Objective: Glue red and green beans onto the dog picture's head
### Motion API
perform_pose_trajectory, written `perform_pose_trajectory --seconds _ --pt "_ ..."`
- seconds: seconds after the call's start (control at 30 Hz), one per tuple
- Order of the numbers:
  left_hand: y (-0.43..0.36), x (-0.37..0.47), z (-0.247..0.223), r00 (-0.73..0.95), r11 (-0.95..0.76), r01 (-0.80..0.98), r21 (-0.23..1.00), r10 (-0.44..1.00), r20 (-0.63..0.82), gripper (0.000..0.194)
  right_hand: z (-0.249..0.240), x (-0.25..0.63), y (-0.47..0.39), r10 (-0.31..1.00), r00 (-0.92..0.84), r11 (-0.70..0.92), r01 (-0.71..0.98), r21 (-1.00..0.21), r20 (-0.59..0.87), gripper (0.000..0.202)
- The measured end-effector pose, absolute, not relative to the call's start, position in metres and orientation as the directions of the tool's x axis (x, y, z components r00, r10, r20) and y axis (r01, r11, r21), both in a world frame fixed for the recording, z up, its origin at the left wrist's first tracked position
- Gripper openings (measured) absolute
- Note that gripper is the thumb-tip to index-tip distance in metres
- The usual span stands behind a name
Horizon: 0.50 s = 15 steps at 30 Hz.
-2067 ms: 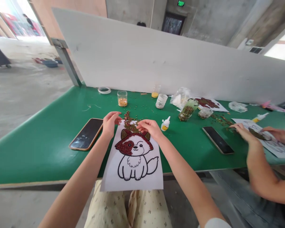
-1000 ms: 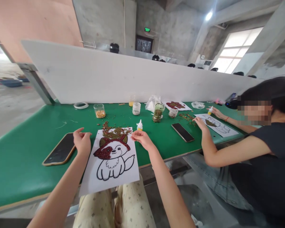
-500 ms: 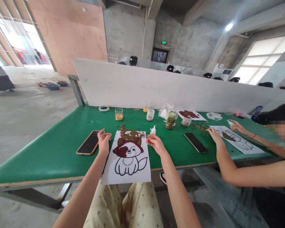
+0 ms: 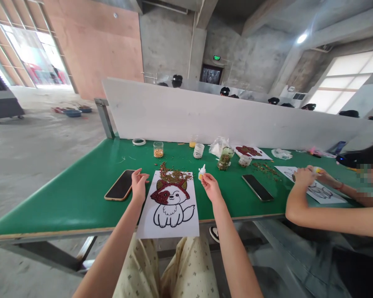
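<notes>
A white sheet with a dog drawing [image 4: 168, 215] lies in front of me, its lower end over the table's edge. Red and green bits cover the dog's ears and part of its head, and loose bits [image 4: 174, 176] are heaped at the sheet's top. My left hand [image 4: 139, 186] hovers between the sheet and a phone [image 4: 119, 186]. Its fingers are loosely bent and apart, with nothing in them. To the right of the sheet, my right hand [image 4: 211, 188] has its fingertips closed round a small glue bottle [image 4: 202, 171], white nozzle pointing up.
Along the back of the green table [image 4: 65, 203] stand a cup of orange grains [image 4: 158, 150], a whitish cup [image 4: 198, 151] and a jar of green bits [image 4: 224, 159]. Another phone [image 4: 257, 187] lies to the right. Beyond it a co-worker's hands [image 4: 307, 176] work over another drawing.
My right hand has taken hold of the glue bottle and shifted slightly right. My left hand is nearly still. The co-worker's hands have come together over their sheet.
</notes>
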<state>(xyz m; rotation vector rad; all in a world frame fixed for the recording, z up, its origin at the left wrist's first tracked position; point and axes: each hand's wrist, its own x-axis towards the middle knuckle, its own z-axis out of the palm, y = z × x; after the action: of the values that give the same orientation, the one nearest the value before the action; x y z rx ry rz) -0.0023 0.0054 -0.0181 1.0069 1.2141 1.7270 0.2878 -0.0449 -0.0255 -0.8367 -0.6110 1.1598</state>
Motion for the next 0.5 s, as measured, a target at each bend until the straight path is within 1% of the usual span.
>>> perform_pose_trajectory --seconds 0.13,0.23,0.3,0.37,0.5 --pt "0.006 -0.002 -0.018 -0.388 -0.226 -0.121 0.967 0.907 0.163 0.045 -0.026 0.297 -0.041 0.899 0.437 0.262 -0.551 -0.792 -0.006 0.023" --pt "0.007 -0.002 -0.02 -0.382 -0.221 -0.104 0.97 0.909 0.167 0.034 -0.027 0.302 -0.04 0.861 0.509 0.317 -0.55 -0.773 -0.009 0.023" --pt "0.009 -0.003 -0.024 -0.384 -0.227 -0.102 0.969 0.907 0.172 0.031 -0.028 0.303 -0.039 0.841 0.541 0.335 -0.546 -0.768 -0.018 0.021" --pt "0.011 -0.004 -0.027 -0.408 -0.24 -0.091 0.967 0.895 0.184 0.033 -0.029 0.305 -0.039 0.82 0.572 0.345 -0.535 -0.771 -0.03 0.019" --pt "0.012 -0.007 -0.028 -0.432 -0.258 -0.075 0.963 0.879 0.202 0.031 -0.033 0.312 -0.039 0.766 0.642 0.356 -0.478 -0.803 -0.043 0.02"
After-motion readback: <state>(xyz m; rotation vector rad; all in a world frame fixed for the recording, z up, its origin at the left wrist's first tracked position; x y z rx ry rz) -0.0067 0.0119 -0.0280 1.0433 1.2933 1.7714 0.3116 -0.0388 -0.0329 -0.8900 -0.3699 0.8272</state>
